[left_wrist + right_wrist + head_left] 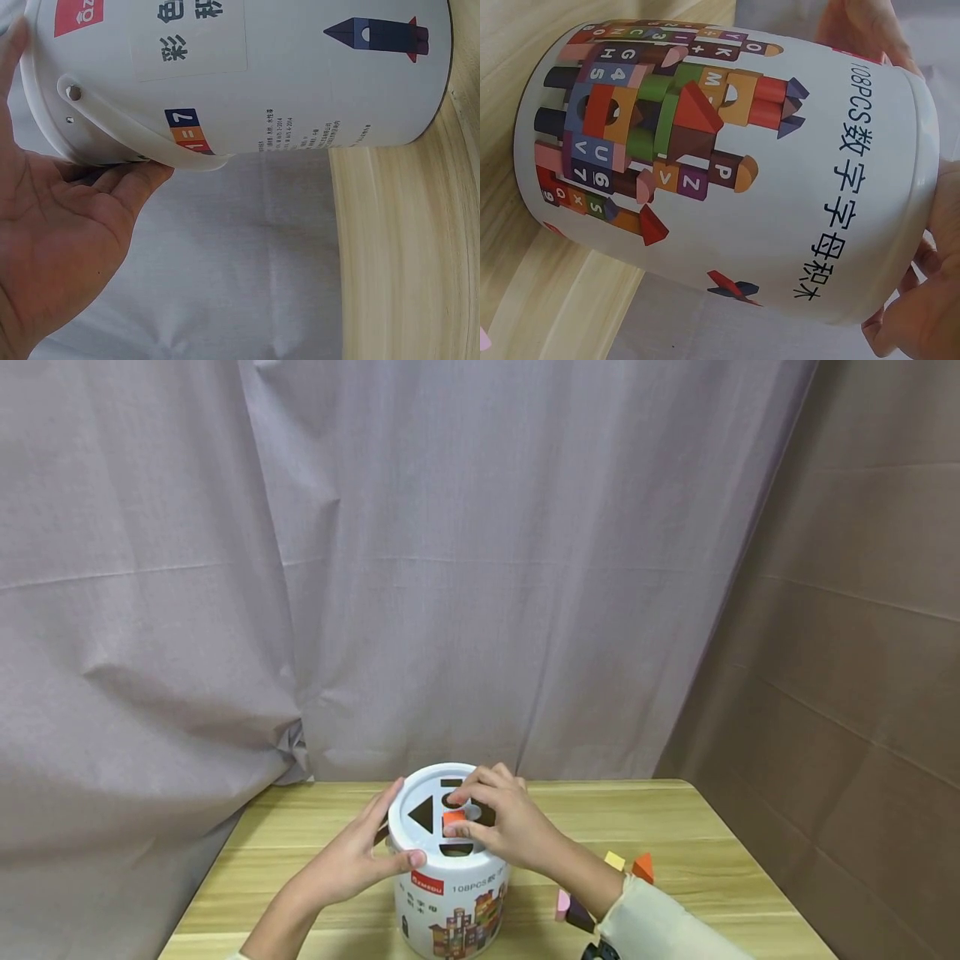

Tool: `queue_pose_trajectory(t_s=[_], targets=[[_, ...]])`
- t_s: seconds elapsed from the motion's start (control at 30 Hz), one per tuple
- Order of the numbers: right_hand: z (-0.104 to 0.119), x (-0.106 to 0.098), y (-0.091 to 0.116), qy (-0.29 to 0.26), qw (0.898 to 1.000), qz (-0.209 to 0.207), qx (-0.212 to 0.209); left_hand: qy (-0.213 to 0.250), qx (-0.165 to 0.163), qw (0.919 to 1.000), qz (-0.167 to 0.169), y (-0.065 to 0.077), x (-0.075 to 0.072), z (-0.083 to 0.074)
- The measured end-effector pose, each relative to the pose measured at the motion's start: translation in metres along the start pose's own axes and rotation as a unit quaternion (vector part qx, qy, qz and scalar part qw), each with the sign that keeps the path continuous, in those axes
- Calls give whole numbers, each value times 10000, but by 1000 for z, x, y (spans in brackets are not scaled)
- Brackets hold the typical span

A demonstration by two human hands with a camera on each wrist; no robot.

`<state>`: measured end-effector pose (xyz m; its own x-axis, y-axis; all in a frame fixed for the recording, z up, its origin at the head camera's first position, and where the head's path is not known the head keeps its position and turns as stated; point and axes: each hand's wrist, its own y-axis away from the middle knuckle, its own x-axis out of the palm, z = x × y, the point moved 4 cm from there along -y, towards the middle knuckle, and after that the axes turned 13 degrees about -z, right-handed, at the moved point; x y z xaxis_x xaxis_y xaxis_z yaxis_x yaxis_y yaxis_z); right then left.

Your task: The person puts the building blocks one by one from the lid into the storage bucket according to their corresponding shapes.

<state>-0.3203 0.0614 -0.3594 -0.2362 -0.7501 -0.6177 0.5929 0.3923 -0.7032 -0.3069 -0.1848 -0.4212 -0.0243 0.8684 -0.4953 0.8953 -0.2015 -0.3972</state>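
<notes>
A white block bucket stands upright on the table, its white lid cut with dark shaped holes. My left hand grips the rim from the left, thumb at the front and fingers along the far side. In the left wrist view, that hand's fingers lie by the rim near the bucket's white handle. My right hand reaches over the lid from the right and pinches an orange block at the middle hole. The block's lower part is hidden.
Right of the bucket, by my right forearm, lie a yellow block, an orange triangular block, a pink block and a dark purple block. A grey curtain hangs behind the wooden table.
</notes>
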Motion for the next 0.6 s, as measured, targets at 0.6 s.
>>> queue_pose_trajectory(t_s=[0.6], targets=[[-10,-24,3,-76,9993,-359,-39,-67,42,9999,-74,1,-2,-1]])
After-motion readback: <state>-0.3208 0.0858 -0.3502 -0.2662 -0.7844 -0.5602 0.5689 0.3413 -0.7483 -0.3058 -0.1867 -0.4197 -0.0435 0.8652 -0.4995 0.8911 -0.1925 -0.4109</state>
